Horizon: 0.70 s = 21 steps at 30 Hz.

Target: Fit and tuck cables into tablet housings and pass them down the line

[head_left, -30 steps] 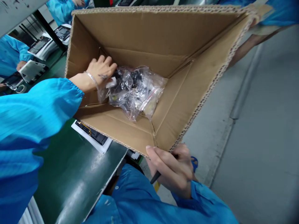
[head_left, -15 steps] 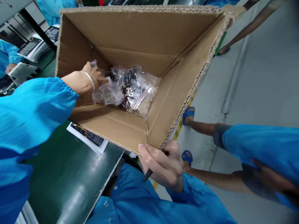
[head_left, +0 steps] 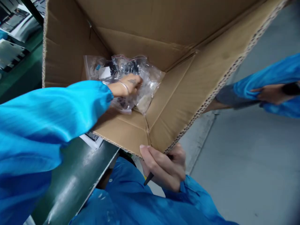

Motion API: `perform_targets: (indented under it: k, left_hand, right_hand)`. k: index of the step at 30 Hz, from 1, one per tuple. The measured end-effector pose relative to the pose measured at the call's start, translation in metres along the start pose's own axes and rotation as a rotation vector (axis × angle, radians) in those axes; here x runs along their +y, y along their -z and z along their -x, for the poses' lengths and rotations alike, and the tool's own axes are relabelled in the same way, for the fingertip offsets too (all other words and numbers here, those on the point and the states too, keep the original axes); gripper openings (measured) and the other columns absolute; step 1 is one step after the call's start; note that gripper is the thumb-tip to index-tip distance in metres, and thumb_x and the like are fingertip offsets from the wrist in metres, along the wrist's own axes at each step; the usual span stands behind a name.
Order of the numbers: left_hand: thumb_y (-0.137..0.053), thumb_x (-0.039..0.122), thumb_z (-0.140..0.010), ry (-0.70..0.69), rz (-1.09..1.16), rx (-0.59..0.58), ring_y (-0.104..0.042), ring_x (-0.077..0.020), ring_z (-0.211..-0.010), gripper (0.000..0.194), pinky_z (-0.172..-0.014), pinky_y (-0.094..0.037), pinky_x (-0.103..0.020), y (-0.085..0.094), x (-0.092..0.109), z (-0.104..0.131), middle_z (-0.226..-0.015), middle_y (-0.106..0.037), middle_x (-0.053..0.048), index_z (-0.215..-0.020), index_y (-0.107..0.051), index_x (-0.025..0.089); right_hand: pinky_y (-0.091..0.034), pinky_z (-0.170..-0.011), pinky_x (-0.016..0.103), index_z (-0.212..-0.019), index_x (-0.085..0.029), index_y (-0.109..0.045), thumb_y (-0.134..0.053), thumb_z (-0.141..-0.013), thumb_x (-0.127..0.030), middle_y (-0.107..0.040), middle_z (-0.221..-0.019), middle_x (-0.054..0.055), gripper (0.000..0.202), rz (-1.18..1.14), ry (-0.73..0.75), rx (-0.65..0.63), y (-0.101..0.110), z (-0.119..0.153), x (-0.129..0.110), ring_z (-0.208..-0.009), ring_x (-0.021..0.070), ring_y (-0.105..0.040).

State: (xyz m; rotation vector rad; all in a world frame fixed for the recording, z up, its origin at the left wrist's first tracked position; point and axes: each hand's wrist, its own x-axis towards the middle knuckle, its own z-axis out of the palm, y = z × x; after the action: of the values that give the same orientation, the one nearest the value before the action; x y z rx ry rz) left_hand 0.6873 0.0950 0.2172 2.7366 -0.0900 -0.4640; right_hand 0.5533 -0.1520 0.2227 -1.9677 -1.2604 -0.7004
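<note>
My left hand, a thin bracelet at its wrist, reaches deep into a cardboard box. Its fingers are curled down onto a clear plastic bag; the fingertips are hidden. Beside it, to the left, another clear bag shows a white paper piece and small dark parts. The contents of the heap are too blurred to name. At the box's near corner, my right hand grips the cardboard rim, thumb along the wall. A thin black stick-like tool pokes out from under the fingers of that hand.
Below the box at left lies a green worktable with a device part on a white sheet. More flat parts stand on a bench at far left. A co-worker's arm and leg are on the right, over the grey floor.
My left hand has moved right, from the bag at the box's left side to the middle of the heap. The box fills more of the view. The co-worker at right has shifted.
</note>
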Motion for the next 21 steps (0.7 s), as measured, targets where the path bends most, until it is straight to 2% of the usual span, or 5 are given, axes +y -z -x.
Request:
perform_targets:
  k: [4, 9, 14, 17, 21]
  left_hand:
    - [-0.048, 0.009, -0.087, -0.012, 0.081, 0.038, -0.062, -0.0132, -0.090, 0.027, -0.091, -0.050, -0.031, 0.049, -0.028, 0.033, -0.100, -0.073, -0.007, -0.107, -0.066, 0.011]
    - [-0.045, 0.016, -0.085, 0.014, 0.150, 0.106, -0.060, -0.0144, -0.091, 0.030, -0.091, -0.052, -0.037, 0.095, -0.051, 0.070, -0.110, -0.072, -0.011, -0.109, -0.062, 0.007]
    - [-0.049, 0.022, -0.088, -0.001, 0.121, 0.081, -0.057, -0.0135, -0.089, 0.017, -0.091, -0.051, -0.036, 0.117, -0.061, 0.084, -0.098, -0.072, -0.007, -0.093, -0.062, 0.012]
    - [-0.049, 0.023, -0.089, -0.041, 0.091, 0.089, -0.054, -0.0119, -0.083, 0.018, -0.087, -0.049, -0.032, 0.125, -0.058, 0.087, -0.091, -0.069, -0.007, -0.089, -0.062, 0.010]
    - [-0.041, 0.013, -0.080, -0.049, 0.017, 0.109, -0.052, -0.0094, -0.077, 0.020, -0.080, -0.045, -0.027, 0.131, -0.049, 0.096, -0.083, -0.065, -0.005, -0.084, -0.060, 0.007]
  right_hand:
    - [-0.038, -0.064, 0.035, -0.089, -0.017, -0.074, -0.073, -0.084, -0.012, -0.071, -0.074, 0.003, 0.007, -0.009, 0.002, -0.004, 0.001, 0.000, 0.003, -0.069, 0.0169, -0.045]
    - [-0.034, -0.060, 0.036, -0.092, -0.012, -0.074, -0.073, -0.084, -0.011, -0.071, -0.077, 0.005, 0.008, -0.042, 0.064, 0.008, -0.001, 0.000, 0.008, -0.068, 0.0168, -0.045]
    - [-0.036, -0.060, 0.036, -0.094, -0.014, -0.074, -0.070, -0.083, -0.005, -0.071, -0.077, 0.002, 0.015, -0.064, 0.029, 0.067, -0.007, 0.004, 0.008, -0.068, 0.0163, -0.046]
    - [-0.036, -0.060, 0.035, -0.094, -0.016, -0.074, -0.071, -0.082, -0.005, -0.070, -0.076, 0.001, 0.017, -0.048, 0.025, 0.080, -0.008, 0.004, 0.006, -0.068, 0.0160, -0.045]
    - [-0.037, -0.059, 0.035, -0.092, -0.013, -0.072, -0.070, -0.084, -0.005, -0.070, -0.075, 0.002, 0.011, -0.033, 0.044, 0.073, -0.008, 0.004, 0.005, -0.069, 0.0163, -0.047]
